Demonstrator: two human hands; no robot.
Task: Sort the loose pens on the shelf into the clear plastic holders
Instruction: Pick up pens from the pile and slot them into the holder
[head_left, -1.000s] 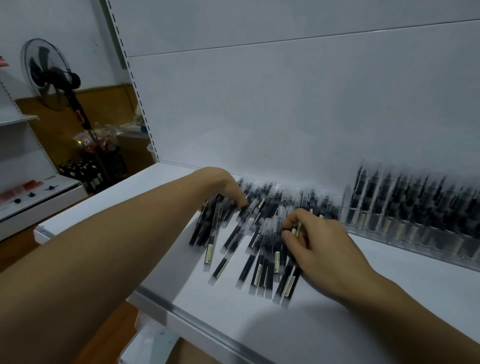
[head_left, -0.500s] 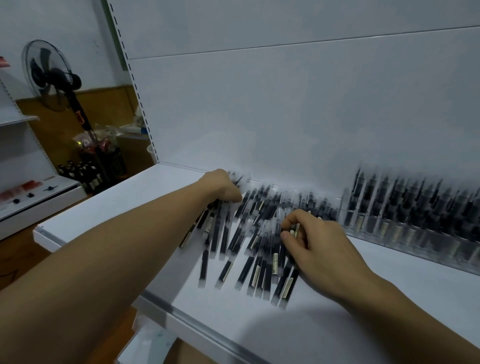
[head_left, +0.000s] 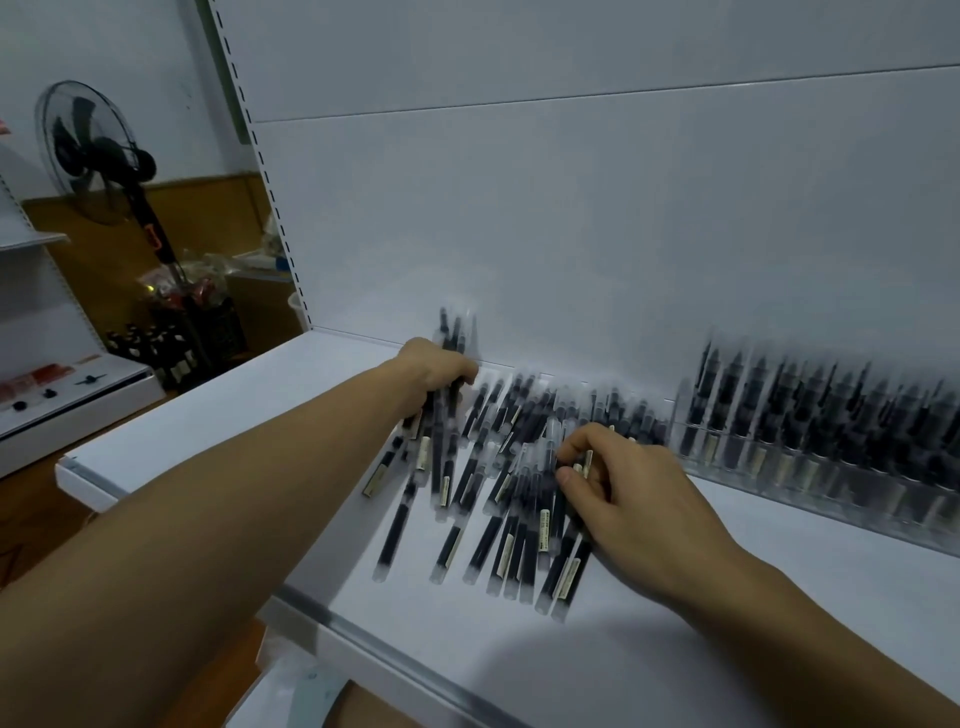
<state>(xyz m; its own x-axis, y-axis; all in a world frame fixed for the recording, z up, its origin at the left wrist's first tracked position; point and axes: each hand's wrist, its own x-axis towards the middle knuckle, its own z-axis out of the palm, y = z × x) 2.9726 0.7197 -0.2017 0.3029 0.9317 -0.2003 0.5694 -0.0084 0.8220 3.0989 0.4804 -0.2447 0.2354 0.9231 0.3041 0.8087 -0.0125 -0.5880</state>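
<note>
Loose black pens (head_left: 483, 540) with clear caps lie in a rough heap on the white shelf (head_left: 208, 415), most pointing from near to far, and the far ones reach the back panel (head_left: 571, 208). The left hand (head_left: 434, 374) is at the far left of the heap, its fingers clenched around a bundle (head_left: 456, 332) of several pens whose tips stick up past the knuckles against the panel. The right hand (head_left: 644, 493) rests on the right part of the heap, thumb and forefinger curled and pinching one pen with a pale label. Clear holders (head_left: 852, 483) stand in a row along the panel to the right of the heap, filled with upright pens, though blur hides their details. A black fan (head_left: 88, 150) stands far to the left, beyond the shelf.
</note>
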